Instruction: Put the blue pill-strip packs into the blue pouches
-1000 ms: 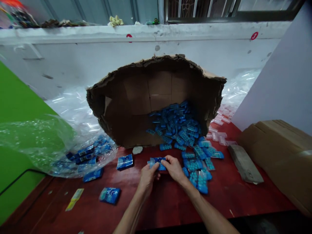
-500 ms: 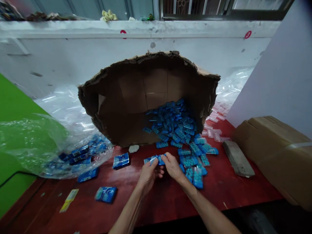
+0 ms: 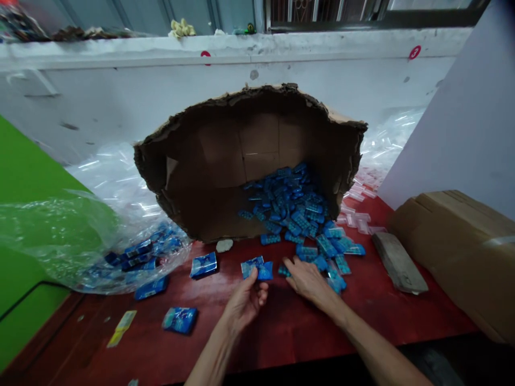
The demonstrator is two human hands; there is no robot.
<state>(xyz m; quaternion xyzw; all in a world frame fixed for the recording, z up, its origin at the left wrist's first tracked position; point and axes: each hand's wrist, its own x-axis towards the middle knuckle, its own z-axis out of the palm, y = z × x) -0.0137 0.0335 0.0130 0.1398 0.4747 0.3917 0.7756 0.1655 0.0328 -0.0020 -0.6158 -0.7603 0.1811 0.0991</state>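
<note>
Left hand [image 3: 245, 300] has a blue packet [image 3: 250, 266] pinched between thumb and fingers, just above the red table [image 3: 289, 332] in front of the cardboard box; a lighter blue piece [image 3: 265, 271] shows beside it, though from my remote seat I can't tell whether the two are joined. Right hand [image 3: 308, 281] is palm down, fingers bent, fingertips at a small dotted pack [image 3: 283, 270]; I cannot tell whether they grip it.

I'd judge the work to be partway along. Two printed packets, one nearer the box [image 3: 204, 265] and one nearer the table edge [image 3: 179, 320], lie to the left, apart from the heap, and look finished to me. Plenty of dotted packs seem left to handle.

Now the containers. The torn-edged cardboard box [image 3: 201, 171] lies open toward me, with a pile of blue packs [image 3: 289, 198] at its right side, spilling onto the table. At far left, a clear plastic bag [image 3: 52, 225] holds printed blue packets [image 3: 137, 257]. I can't see inside the brown carton [image 3: 450, 230] at right.
</note>
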